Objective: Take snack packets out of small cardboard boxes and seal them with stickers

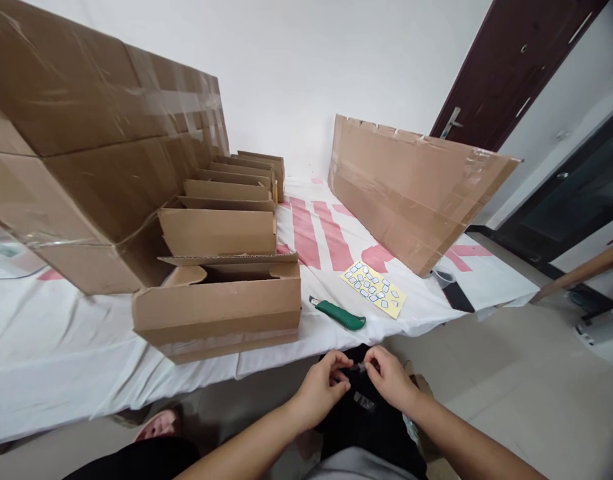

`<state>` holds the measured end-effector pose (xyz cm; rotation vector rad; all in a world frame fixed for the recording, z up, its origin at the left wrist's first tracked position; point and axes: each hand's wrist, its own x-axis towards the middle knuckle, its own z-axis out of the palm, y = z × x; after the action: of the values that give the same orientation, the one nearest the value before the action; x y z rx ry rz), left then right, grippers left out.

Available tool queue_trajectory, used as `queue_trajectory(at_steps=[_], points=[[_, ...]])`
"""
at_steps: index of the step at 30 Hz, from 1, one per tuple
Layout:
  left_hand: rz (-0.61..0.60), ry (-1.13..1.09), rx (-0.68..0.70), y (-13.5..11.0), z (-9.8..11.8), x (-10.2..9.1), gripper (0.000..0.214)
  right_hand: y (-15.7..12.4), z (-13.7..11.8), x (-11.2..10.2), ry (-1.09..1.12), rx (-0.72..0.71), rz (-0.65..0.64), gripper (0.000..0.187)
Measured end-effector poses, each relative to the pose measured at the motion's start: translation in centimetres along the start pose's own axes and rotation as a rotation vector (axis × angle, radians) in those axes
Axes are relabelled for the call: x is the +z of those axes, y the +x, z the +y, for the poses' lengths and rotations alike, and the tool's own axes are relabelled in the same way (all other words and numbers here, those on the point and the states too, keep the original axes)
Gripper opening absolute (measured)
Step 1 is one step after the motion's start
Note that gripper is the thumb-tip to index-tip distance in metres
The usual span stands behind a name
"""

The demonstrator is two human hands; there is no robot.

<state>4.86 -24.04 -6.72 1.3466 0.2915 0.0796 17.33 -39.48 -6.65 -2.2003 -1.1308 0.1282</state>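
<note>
A white sheet with red stripes covers the worktop (61, 347), which stands against a white wall beside a dark door (506, 67). On it are a row of open cardboard boxes (221, 313), a large taped carton (86, 133), a leaning cardboard panel (411, 193), a green utility knife (341, 315) and a yellow sticker sheet (374, 289). Below the front edge, over the lap, the left hand (321, 390) and right hand (391, 380) both pinch a small dark piece (359, 367) between their fingertips; it is too small to make out further.

A home packing corner: cardboard boxes (221, 313) on a cloth-covered table (61, 347), sticker sheet (373, 289), dark door (506, 67)
</note>
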Motion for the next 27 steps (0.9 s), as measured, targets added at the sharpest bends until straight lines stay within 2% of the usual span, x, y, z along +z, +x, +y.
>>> queue_trajectory(at_steps=[6,9,12,14,20,25,27], points=[[-0.095,-0.098,-0.122,1.0,-2.0,-0.2,0.031,-1.0,0.2,1.2,-0.05,0.086,-0.031,0.013],[-0.063,-0.098,-0.176,1.4,-2.7,-0.3,0.032,-0.9,1.0,1.4,-0.121,0.157,-0.037,0.015],[-0.02,-0.074,-0.201,1.7,-3.0,-0.5,0.032,-0.9,1.5,1.4,-0.184,0.18,-0.07,0.026],[-0.011,-0.047,-0.207,1.8,-3.0,-0.6,0.03,-1.0,1.4,1.4,-0.218,0.165,-0.099,0.031],[0.009,0.095,-0.244,2.0,-3.3,-0.8,0.018,-1.2,0.6,0.7,-0.261,0.156,-0.224,0.018],[-0.047,0.235,-0.287,1.9,-4.3,-0.7,0.014,-2.7,0.3,0.2,-0.21,0.174,-0.4,0.012],[-0.079,0.29,-0.29,1.7,-4.6,-0.6,0.012,-3.6,0.0,0.4,-0.23,0.196,-0.414,0.016]])
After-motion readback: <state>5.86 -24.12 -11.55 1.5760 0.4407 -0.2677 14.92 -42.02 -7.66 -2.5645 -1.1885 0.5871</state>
